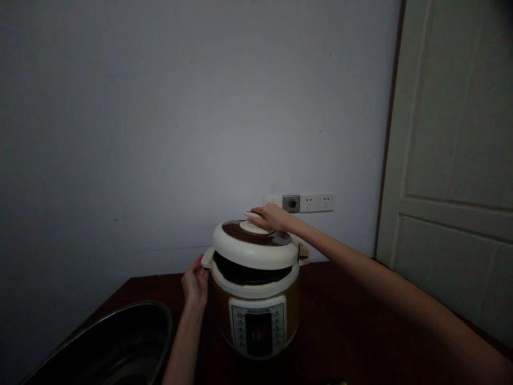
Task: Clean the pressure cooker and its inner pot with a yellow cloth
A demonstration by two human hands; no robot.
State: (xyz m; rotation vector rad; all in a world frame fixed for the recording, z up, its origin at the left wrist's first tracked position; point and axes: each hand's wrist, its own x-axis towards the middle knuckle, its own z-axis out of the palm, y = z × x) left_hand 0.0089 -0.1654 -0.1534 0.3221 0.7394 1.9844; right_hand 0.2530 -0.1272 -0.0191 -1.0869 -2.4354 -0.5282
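Observation:
An electric pressure cooker (262, 326) with a control panel on its front stands on a dark table. Its white and brown lid (256, 255) is tilted up at the front, and a dark gap shows between lid and body. My right hand (272, 216) is closed around the handle on top of the lid. At the cooker's left side my left hand (195, 282) grips the white side handle (207, 258), with some fingers hidden beneath it. The inside of the pot is too dark to make out.
A large metal basin (120, 321) sits at the lower left, close to my left forearm. Wall sockets (316, 202) are behind the cooker. A pale panelled door (452, 160) stands at the right. The dark table (340, 321) meets the wall.

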